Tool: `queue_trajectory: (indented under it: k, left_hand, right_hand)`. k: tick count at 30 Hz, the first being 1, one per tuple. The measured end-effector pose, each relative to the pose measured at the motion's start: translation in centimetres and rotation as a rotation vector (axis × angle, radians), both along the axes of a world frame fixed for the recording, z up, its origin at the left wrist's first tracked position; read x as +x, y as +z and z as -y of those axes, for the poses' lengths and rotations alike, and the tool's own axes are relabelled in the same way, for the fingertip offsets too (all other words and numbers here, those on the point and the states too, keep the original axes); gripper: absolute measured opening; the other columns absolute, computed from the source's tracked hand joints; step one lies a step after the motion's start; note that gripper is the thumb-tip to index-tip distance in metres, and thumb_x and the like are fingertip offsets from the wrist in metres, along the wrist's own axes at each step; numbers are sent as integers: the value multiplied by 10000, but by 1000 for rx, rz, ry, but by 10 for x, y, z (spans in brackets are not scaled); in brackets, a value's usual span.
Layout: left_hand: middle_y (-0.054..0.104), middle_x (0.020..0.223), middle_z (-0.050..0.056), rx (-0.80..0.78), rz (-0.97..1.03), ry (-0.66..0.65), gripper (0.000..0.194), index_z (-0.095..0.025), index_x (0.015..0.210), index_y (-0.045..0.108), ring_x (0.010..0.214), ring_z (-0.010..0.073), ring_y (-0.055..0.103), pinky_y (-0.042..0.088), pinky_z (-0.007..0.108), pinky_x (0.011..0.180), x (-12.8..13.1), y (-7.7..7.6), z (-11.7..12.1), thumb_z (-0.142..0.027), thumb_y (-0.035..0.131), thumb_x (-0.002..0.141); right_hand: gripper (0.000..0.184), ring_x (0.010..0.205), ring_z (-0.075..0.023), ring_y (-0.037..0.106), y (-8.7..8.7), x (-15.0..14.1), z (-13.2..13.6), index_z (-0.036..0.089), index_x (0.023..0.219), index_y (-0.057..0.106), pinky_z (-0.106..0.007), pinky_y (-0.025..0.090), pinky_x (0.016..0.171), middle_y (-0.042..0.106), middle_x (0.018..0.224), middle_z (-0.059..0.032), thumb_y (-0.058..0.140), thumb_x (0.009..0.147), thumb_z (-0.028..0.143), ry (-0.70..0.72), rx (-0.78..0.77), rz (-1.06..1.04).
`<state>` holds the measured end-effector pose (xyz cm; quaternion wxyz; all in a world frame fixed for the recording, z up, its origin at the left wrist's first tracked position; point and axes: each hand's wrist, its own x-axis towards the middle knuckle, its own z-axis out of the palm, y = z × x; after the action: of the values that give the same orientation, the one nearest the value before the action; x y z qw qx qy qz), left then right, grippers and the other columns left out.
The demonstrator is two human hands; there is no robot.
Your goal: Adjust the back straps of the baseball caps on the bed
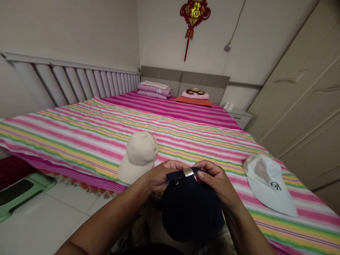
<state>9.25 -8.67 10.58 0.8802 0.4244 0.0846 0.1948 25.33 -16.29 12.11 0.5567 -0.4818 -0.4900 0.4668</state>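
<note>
A dark navy baseball cap is held up in front of me at the bed's near edge, its back strap with a silver metal buckle uppermost. My left hand is closed on the strap's left part. On the other side, my right hand pinches the strap just right of the buckle. Left of my hands, a beige cap lies on the striped cover with its brim toward me. Over to the right rests a white cap with dark letters on its front.
The bed has a striped cover and folded bedding near the headboard. A green plastic stool stands on the tiled floor at left. A radiator lines the left wall; a wardrobe and nightstand are at right.
</note>
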Motion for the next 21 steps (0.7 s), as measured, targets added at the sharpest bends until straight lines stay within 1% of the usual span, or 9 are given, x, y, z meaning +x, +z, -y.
queue_trajectory:
  k: [5,7,9,11,13,15,17,19,21]
  left_hand:
    - [596,555,29,37,-88,138,232,-85,685,643,439,65,497,354,163,440,5,-1,5,-254,734,554]
    - [534,474,-7,69,-140,206,240,-95,603,603,383,42,428,292,154,392,6,-3,5,-282,741,544]
    - [503,443,-22,95,-169,245,276,-108,552,560,362,36,391,252,154,372,6,-3,5,-317,740,543]
    - [532,476,-9,126,-151,287,303,-113,558,556,376,42,405,265,159,379,3,-1,3,-350,744,529]
    - [556,513,3,166,-83,369,324,-113,568,569,405,50,431,292,164,397,-2,3,0,-375,750,508]
    - [534,493,-5,209,15,476,354,-113,528,558,411,51,427,294,164,395,-10,7,-6,-408,750,490]
    - [505,464,-17,226,48,570,362,-116,505,544,397,50,411,286,165,378,-18,12,-13,-417,745,494]
    - [497,457,-29,193,21,656,321,-125,535,548,388,51,414,307,166,379,-26,17,-23,-381,741,519]
    - [498,463,-41,120,-2,725,274,-138,587,557,394,57,442,358,175,408,-35,26,-35,-354,724,562]
  right_hand:
    - [221,475,-84,383,-1,0,0,167,754,626,-195,281,433,502,550,26,669,649,357,-9,8,55]
    - [200,474,-78,363,-2,-2,0,164,691,602,-195,274,434,475,544,34,677,644,343,-17,28,92]
    - [203,466,-70,341,-2,-4,-1,164,626,560,-190,265,432,439,518,48,681,645,325,-39,42,67]
    - [220,445,-66,331,-4,-5,-4,166,598,527,-184,262,424,409,474,58,669,659,323,-50,30,-52]
    - [220,422,-63,335,-5,-3,-9,172,594,511,-183,289,425,388,445,69,675,647,308,-62,14,-244]
    - [242,419,-63,379,-7,2,-18,176,582,496,-182,326,421,393,448,75,711,595,287,-119,-8,-458]
    - [260,455,-78,465,-8,8,-27,178,589,499,-182,366,419,446,480,69,738,553,273,-202,-47,-605]
    - [240,536,-107,555,-9,11,-36,180,638,537,-194,422,455,541,546,47,742,557,273,-235,-85,-629]
    - [232,630,-136,608,-11,13,-42,183,735,585,-232,478,548,630,661,12,731,587,286,-211,-83,-571]
